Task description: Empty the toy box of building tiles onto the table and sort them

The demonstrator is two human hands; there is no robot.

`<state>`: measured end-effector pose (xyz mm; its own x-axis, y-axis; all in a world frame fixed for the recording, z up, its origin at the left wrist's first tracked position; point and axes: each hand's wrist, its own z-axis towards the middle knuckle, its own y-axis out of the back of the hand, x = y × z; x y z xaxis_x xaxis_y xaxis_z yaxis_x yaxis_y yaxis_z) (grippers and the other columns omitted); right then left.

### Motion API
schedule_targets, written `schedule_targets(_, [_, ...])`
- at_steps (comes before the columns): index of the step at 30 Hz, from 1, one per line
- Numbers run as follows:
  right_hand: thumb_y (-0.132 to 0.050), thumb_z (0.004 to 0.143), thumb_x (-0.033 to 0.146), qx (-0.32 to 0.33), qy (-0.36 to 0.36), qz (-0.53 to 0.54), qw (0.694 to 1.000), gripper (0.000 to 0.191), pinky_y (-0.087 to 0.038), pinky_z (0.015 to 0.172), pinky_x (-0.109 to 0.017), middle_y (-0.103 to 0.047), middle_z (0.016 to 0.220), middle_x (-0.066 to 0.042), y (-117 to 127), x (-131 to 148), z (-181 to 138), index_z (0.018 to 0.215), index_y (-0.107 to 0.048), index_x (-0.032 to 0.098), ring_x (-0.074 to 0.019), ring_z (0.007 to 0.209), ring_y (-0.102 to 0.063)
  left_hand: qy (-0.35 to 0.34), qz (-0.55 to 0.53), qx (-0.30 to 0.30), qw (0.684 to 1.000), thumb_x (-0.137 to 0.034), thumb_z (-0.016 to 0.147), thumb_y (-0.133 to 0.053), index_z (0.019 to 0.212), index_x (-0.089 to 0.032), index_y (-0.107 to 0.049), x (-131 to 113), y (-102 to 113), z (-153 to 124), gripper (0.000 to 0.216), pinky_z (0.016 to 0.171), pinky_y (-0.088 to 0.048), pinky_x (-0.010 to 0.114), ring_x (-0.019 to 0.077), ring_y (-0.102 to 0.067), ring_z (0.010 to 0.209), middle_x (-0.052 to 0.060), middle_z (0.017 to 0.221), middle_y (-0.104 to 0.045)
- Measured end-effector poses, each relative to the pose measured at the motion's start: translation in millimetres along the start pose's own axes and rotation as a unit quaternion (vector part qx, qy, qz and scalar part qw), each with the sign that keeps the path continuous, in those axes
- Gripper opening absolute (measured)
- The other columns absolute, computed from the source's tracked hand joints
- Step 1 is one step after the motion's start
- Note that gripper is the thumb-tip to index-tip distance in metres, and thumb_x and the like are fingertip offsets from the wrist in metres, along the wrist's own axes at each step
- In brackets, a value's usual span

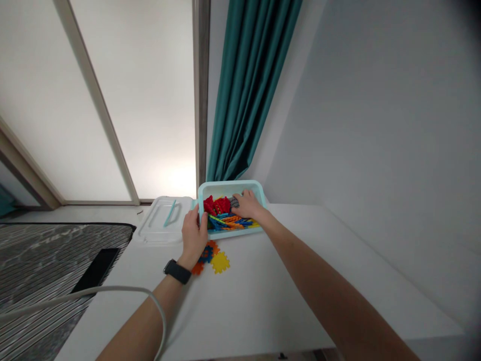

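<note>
A light teal plastic box (pixel 225 187) stands at the far side of the white table, filled with several colourful interlocking plastic pieces (pixel 221 214) in red, blue, orange and yellow. My left hand (pixel 194 234) grips the box's left front corner; a black watch sits on that wrist. My right hand (pixel 247 204) reaches inside the box, fingers curled down over the pieces near a grey one. On the table under my left wrist lie a yellow piece (pixel 220 261), an orange piece (pixel 197 268) and a blue one (pixel 206 253).
The clear lid (pixel 163 220) with a teal handle lies left of the box. A white cable (pixel 112 290) loops across my left forearm. A teal curtain (pixel 248 90) hangs behind the box. A striped mat (pixel 48 265) lies on the floor at left.
</note>
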<state>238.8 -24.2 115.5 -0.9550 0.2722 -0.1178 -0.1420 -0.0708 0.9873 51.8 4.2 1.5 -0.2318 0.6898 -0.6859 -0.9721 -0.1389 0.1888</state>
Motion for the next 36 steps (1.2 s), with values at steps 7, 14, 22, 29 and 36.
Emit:
schedule_targets(7, [-0.064, 0.082, 0.046, 0.042, -0.052, -0.023, 0.998, 0.054, -0.039, 0.1, -0.053, -0.062, 0.126, -0.025, -0.4, 16.8, 25.7, 0.126, -0.062, 0.014, -0.0427, 0.123, -0.052, -0.012, -0.009, -0.004, 1.0, -0.036, 0.1, -0.044, 0.126, -0.018, -0.057, 4.7, 0.5, -1.2, 0.034, 0.078, -0.05, 0.04, 0.0231, -0.059, 0.085, 0.008, 0.091, -0.062])
schedule_targets(14, [-0.063, 0.085, 0.044, 0.043, -0.015, 0.02, 0.999, 0.049, -0.047, 0.094, -0.044, -0.057, 0.128, -0.015, -5.3, 9.6, 16.6, 0.129, -0.056, 0.026, -0.0333, 0.115, -0.058, 0.005, -0.028, -0.029, 0.999, -0.035, 0.1, -0.046, 0.127, -0.019, -0.058, 3.1, -2.6, -2.3, 0.034, 0.088, -0.051, 0.045, 0.0258, -0.061, 0.098, 0.012, 0.103, -0.066])
schedule_targets(22, [-0.057, 0.087, 0.028, -0.085, -0.044, 0.031, 0.995, 0.048, -0.048, 0.092, -0.047, -0.047, 0.133, -0.019, -4.0, 14.3, -12.6, 0.132, -0.043, 0.02, -0.0364, 0.126, -0.044, 0.044, -0.043, -0.006, 0.998, -0.036, 0.099, -0.047, 0.124, -0.019, -0.06, -1.3, 1.1, 3.8, 0.033, 0.084, -0.051, 0.041, 0.0247, -0.061, 0.095, 0.009, 0.1, -0.066])
schedule_targets(29, [-0.058, 0.086, 0.041, -0.238, -0.004, 0.071, 0.969, 0.042, -0.047, 0.093, -0.045, -0.048, 0.124, -0.016, 1.4, 18.8, -30.8, 0.119, -0.05, 0.017, -0.0335, 0.12, -0.045, 0.046, -0.047, 0.009, 0.998, -0.035, 0.099, -0.046, 0.122, -0.019, -0.061, 0.4, 2.1, 11.0, 0.033, 0.078, -0.05, 0.037, 0.0229, -0.061, 0.089, 0.008, 0.094, -0.066])
schedule_targets(36, [-0.039, 0.101, 0.039, -0.18, 0.103, 0.108, 0.972, 0.04, -0.039, 0.106, -0.045, -0.053, 0.134, -0.014, 16.2, 17.5, -30.8, 0.134, -0.051, 0.02, -0.0294, 0.126, -0.048, 0.058, -0.034, -0.002, 0.998, -0.035, 0.098, -0.048, 0.122, -0.018, -0.062, 2.3, 0.0, 13.4, 0.033, 0.074, -0.05, 0.036, 0.0213, -0.06, 0.082, 0.007, 0.089, -0.065])
